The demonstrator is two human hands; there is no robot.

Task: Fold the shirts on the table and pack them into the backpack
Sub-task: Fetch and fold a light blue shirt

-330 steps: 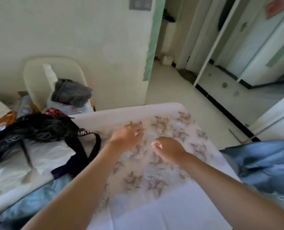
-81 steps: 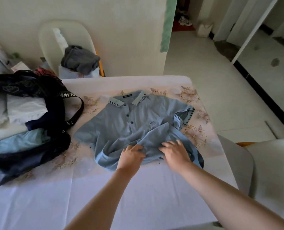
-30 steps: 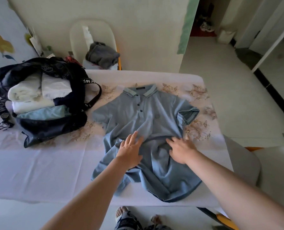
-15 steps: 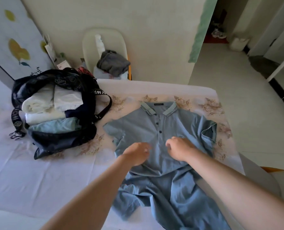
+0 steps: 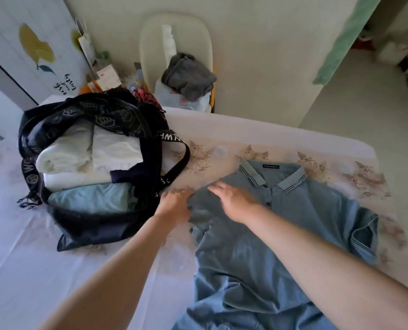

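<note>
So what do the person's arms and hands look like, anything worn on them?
The left forearm and right forearm are bare, no sleeves in view. The left hand and right hand wear no gloves; no watch, bracelet or ring shows, though both are slightly blurred.

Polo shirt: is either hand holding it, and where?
The right hand lies flat on the polo shirt; left hand is at its sleeve edge, grip too blurred to tell.

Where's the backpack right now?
In the head view, the backpack lies open on the left side of the table. It is just left of the blue shirt and the left hand.
</note>
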